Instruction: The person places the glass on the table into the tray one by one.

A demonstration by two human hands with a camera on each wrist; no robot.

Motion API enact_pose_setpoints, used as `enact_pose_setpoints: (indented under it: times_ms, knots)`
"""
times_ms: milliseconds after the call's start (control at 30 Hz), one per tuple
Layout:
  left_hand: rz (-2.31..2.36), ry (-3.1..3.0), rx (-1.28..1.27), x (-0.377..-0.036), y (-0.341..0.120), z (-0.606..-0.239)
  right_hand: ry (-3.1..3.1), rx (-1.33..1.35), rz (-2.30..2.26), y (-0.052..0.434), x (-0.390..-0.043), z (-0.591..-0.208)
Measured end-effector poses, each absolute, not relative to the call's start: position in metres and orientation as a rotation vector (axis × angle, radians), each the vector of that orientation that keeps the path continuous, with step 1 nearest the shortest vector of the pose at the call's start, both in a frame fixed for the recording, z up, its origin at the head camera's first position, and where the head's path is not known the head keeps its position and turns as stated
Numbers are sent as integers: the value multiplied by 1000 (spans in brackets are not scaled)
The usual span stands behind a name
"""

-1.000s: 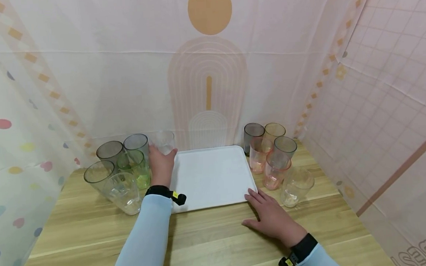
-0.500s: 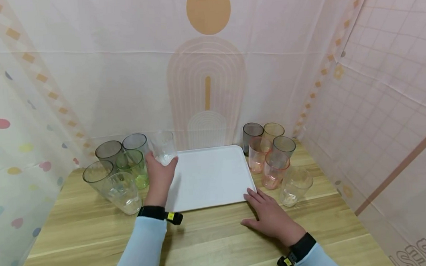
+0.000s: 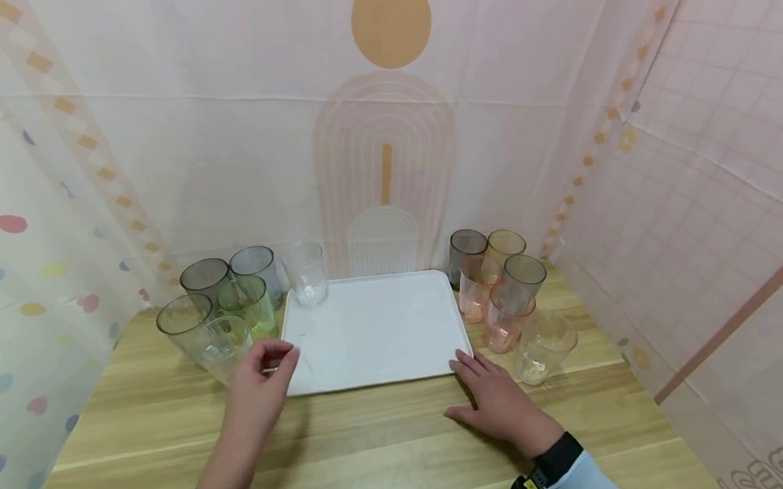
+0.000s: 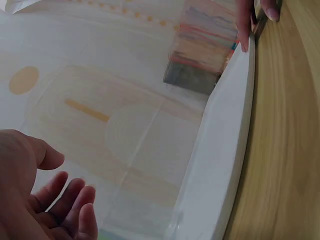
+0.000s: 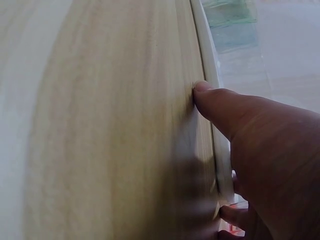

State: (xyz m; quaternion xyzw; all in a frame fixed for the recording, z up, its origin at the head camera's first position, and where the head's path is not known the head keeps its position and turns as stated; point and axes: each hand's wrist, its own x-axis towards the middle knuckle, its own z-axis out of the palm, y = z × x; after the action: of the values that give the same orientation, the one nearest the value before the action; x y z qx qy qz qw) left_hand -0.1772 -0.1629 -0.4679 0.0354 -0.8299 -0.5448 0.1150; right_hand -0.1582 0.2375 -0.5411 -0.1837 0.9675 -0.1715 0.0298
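Observation:
A clear glass [image 3: 306, 275] stands upright on the back left corner of the white tray [image 3: 376, 334]. My left hand [image 3: 260, 380] hovers near the tray's front left corner, its fingers loosely bent and holding nothing, as the left wrist view [image 4: 55, 195] also shows. Behind it, partly hidden, is a clear tumbler [image 3: 224, 345] in the left group, beside a green glass [image 3: 251, 307]. My right hand [image 3: 496, 405] rests with spread fingers at the tray's front right corner, fingertips touching its edge. In the right wrist view the thumb [image 5: 220, 102] lies along the tray rim.
More glasses stand at left: a dark grey one [image 3: 205, 280], a bluish one [image 3: 256, 266] and a clear one with dark rim [image 3: 184, 322]. At right are pink [image 3: 510, 316], amber [image 3: 507, 247], grey [image 3: 466, 251] and clear [image 3: 544, 347] glasses. A printed cloth [image 3: 227, 157] hangs behind the wooden table [image 3: 375, 445].
My left hand has let go of the clear glass on the tray and pulled back toward the front left. The right hand stays at the tray corner.

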Motion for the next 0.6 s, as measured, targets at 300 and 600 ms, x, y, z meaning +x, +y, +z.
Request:
enact_pose_setpoints:
  times_ms: [300,600]
  knots:
    - [-1407,-2264,396,-151,-218,-486,2976,-541,-507,239,-159,-543]
    - [-1485,-2198,526,-164,-236,-507,2971,-559,-523,238,-159,-542]
